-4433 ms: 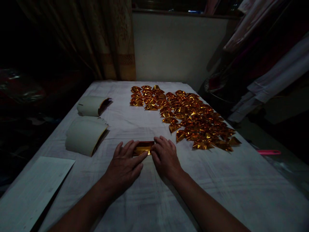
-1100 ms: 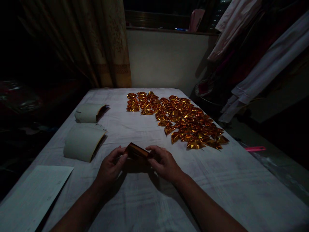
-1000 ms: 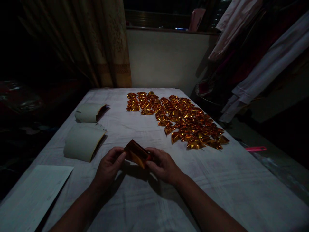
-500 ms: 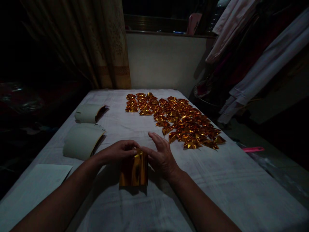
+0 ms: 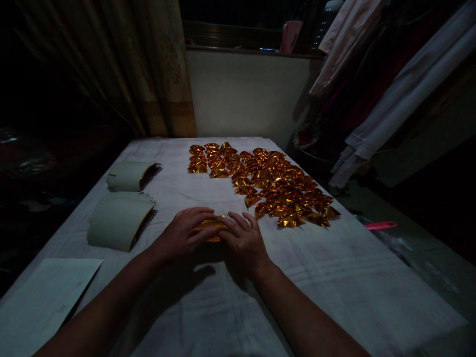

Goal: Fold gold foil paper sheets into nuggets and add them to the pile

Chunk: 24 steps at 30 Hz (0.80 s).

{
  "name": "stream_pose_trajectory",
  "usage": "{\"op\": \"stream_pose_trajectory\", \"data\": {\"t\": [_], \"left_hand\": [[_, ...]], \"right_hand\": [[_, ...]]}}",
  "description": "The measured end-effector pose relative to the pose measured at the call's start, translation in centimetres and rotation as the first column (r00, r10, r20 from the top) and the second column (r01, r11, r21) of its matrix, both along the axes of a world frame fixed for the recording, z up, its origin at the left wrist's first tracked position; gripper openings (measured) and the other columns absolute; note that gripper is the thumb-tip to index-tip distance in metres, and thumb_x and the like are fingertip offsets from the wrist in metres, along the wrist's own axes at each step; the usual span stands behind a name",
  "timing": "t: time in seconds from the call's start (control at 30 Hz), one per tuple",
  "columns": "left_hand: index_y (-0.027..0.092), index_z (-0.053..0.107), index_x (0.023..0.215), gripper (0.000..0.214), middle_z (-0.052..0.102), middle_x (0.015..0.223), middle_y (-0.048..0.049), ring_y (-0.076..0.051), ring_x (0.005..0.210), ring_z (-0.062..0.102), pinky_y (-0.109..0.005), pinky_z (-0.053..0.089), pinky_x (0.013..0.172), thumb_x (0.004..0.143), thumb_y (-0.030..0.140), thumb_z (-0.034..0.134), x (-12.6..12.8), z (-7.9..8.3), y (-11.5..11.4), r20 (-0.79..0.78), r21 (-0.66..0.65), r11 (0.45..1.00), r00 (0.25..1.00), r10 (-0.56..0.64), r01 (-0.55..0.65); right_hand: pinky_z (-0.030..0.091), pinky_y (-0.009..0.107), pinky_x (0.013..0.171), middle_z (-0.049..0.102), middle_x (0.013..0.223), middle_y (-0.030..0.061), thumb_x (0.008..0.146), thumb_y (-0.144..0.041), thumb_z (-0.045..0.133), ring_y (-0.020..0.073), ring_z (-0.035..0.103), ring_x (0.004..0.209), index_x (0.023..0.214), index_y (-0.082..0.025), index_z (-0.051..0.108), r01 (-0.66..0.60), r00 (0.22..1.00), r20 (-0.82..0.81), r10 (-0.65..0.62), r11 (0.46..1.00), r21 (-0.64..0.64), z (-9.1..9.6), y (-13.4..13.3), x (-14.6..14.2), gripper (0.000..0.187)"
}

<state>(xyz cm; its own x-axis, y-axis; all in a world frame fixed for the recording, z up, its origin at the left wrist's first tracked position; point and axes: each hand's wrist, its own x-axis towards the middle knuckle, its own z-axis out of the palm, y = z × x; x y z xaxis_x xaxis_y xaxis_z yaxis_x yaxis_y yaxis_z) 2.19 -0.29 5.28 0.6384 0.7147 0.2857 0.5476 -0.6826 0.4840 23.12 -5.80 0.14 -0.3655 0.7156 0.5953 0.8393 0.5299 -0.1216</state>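
A folded piece of gold foil paper (image 5: 210,226) lies on the white cloth (image 5: 334,277) in front of me, mostly hidden under my fingers. My left hand (image 5: 184,235) lies across its left part, fingers pressed flat on it. My right hand (image 5: 243,240) rests at its right end with the fingers stretched out and touching it. Behind and to the right spreads a large patch of several folded gold foil pieces (image 5: 267,181).
Two curled stacks of pale sheets, one near (image 5: 117,223) and one far (image 5: 130,176), lie at the left. A flat white sheet (image 5: 40,302) sits at the near left corner. A curtain (image 5: 148,74) and hanging clothes (image 5: 390,89) stand behind. A pink object (image 5: 381,226) lies off the right edge.
The gold sheet, held up off the cloth a second ago and hanging open half a second ago, now lies folded flat on the cloth under both hands.
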Motion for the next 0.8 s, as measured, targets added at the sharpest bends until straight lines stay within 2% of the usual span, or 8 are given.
{"op": "stream_pose_trajectory", "data": {"t": [0.07,0.13,0.2,0.23,0.33,0.57,0.67,0.8], "left_hand": [[0.030,0.069,0.118,0.034,0.072,0.120,-0.0065,-0.026,0.110,0.066,-0.045,0.047,0.100,0.089,0.046,0.062,-0.7,-0.6,-2.5,-0.068,0.054,0.999,0.998,-0.003,0.006],[0.029,0.072,0.107,0.025,0.075,0.108,-0.0064,-0.027,0.101,0.068,-0.048,0.047,0.098,0.084,0.041,0.068,-1.3,-1.7,-4.7,-0.139,0.132,0.991,0.989,0.056,-0.038],[0.027,0.073,0.098,0.015,0.075,0.098,-0.0065,-0.025,0.089,0.069,-0.046,0.051,0.089,0.088,0.030,0.063,-1.7,-3.0,-6.1,-0.195,0.185,0.977,0.970,0.143,-0.107],[0.026,0.074,0.097,0.016,0.076,0.096,-0.0071,-0.025,0.086,0.069,-0.044,0.052,0.084,0.090,0.026,0.059,-1.8,-3.5,-6.5,-0.179,0.225,0.965,0.968,0.177,-0.135],[0.025,0.075,0.098,0.024,0.076,0.095,-0.0077,-0.026,0.082,0.070,-0.043,0.054,0.076,0.094,0.024,0.052,-2.1,-4.4,-6.9,-0.130,0.263,0.954,0.975,0.182,-0.143],[0.024,0.074,0.092,0.021,0.073,0.093,-0.0064,-0.024,0.084,0.066,-0.041,0.053,0.077,0.095,0.030,0.054,-2.1,-4.0,-6.7,-0.042,0.175,0.957,0.969,0.242,-0.231],[0.023,0.073,0.088,0.019,0.071,0.096,-0.0065,-0.025,0.090,0.064,-0.042,0.051,0.080,0.093,0.034,0.057,-2.0,-4.2,-6.4,-0.017,0.120,0.945,0.951,0.308,-0.304],[0.021,0.070,0.083,0.020,0.070,0.099,-0.0078,-0.027,0.095,0.062,-0.045,0.049,0.084,0.091,0.034,0.058,-1.9,-4.7,-5.9,-0.015,0.108,0.925,0.930,0.367,-0.363]], "right_hand": [[0.036,0.043,0.106,0.072,0.122,0.0045,0.094,-0.020,0.063,0.0235,0.061,0.117,0.095,-0.026,0.074,-0.011,1.000,0.018,0.013,0.997,-0.080,-0.2,-0.2,-0.4,0.012],[0.042,0.038,0.095,0.075,0.113,0.0045,0.092,-0.018,0.065,0.0210,0.066,0.102,0.093,-0.025,0.074,-0.043,0.998,0.042,0.051,0.985,-0.165,-0.3,-0.5,-0.7,0.011],[0.045,0.035,0.083,0.076,0.103,0.0037,0.091,-0.018,0.066,0.0194,0.067,0.091,0.093,-0.025,0.074,-0.075,0.994,0.060,0.090,0.972,-0.224,-0.3,-0.8,-1.0,0.010],[0.045,0.034,0.080,0.077,0.100,0.0031,0.090,-0.018,0.066,0.0193,0.067,0.089,0.094,-0.025,0.074,-0.090,0.993,0.058,0.107,0.966,-0.242,-0.3,-0.9,-1.0,0.010],[0.045,0.035,0.081,0.077,0.102,0.0016,0.088,-0.018,0.068,0.0200,0.067,0.093,0.098,-0.027,0.074,-0.112,0.993,0.007,0.119,0.949,-0.293,-0.1,-1.2,-0.5,0.014],[0.045,0.038,0.085,0.074,0.107,0.0022,0.085,-0.022,0.072,0.0222,0.065,0.100,0.094,-0.028,0.076,-0.107,0.986,-0.163,0.043,0.907,-0.408,0.0,-0.9,1.6,0.012],[0.043,0.038,0.085,0.074,0.101,0.0022,0.089,-0.027,0.070,0.0217,0.063,0.097,0.089,-0.026,0.075,-0.063,0.980,-0.198,-0.026,0.901,-0.429,-0.1,-0.5,1.4,0.005],[0.040,0.036,0.082,0.070,0.091,0.0038,0.091,-0.030,0.067,0.0220,0.060,0.093,0.081,-0.022,0.070,0.038,0.980,-0.162,-0.118,0.902,-0.430,-0.2,-0.1,0.5,0.013]]}}
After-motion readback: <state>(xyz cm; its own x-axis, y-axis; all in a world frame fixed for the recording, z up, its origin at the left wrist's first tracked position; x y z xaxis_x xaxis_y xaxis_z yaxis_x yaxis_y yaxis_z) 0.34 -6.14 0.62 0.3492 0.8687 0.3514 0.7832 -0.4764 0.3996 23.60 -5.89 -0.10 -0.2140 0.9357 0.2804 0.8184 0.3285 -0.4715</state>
